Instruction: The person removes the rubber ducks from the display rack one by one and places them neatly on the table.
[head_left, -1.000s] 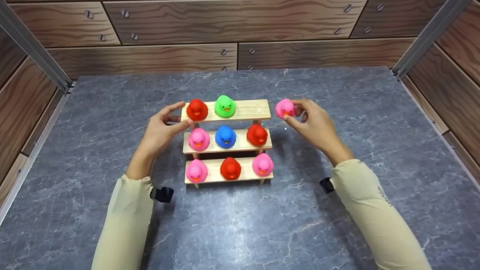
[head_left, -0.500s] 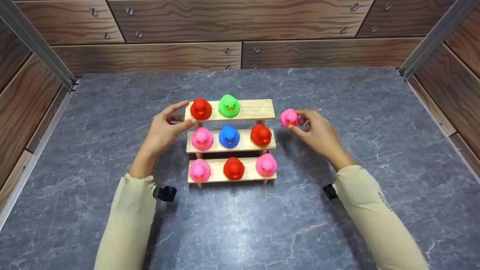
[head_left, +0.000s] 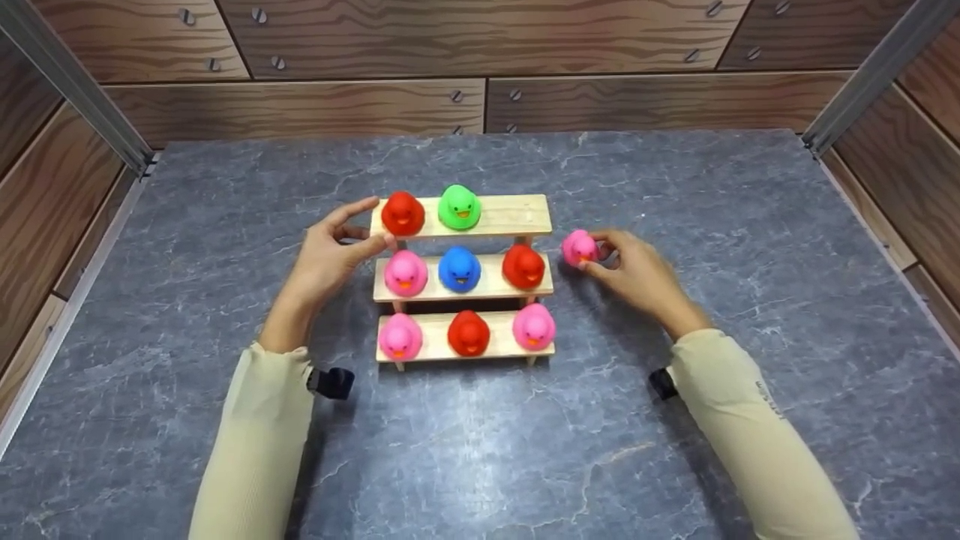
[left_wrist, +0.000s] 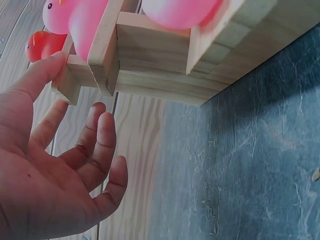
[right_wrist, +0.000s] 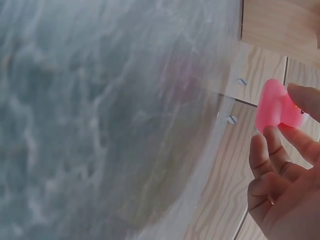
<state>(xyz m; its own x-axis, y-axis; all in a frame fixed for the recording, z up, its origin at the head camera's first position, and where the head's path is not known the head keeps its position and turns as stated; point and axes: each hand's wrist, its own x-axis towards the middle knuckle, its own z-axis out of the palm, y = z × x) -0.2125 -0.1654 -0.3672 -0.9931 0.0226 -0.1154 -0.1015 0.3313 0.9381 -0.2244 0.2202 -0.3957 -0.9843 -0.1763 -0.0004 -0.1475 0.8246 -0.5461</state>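
Observation:
A three-tier wooden stand [head_left: 514, 214] carries rubber ducks in rows. My left hand [head_left: 324, 251] pinches the left end of its top shelf between thumb and forefinger, beside a red duck [head_left: 403, 214]. In the left wrist view, the other fingers [left_wrist: 105, 135] of that hand hang loose below the shelf end. To the right of the stand, apart from it, my right hand [head_left: 637, 274] pinches a pink rubber duck [head_left: 580, 248] by thumb and fingers. The right wrist view shows this pink duck [right_wrist: 274, 107] at the fingertips, partly hidden by the thumb.
A green duck [head_left: 459, 208] sits mid top shelf, with bare wood to its right. Pink, blue [head_left: 460, 269] and red ducks fill the middle shelf; two pink and one red [head_left: 469, 334] fill the bottom. Wood-patterned walls [head_left: 300, 112] border the grey marbled tabletop [head_left: 480, 450].
My right hand has lowered the pink duck from beside the top shelf to about the middle shelf's height in view. The left hand keeps its grip on the stand.

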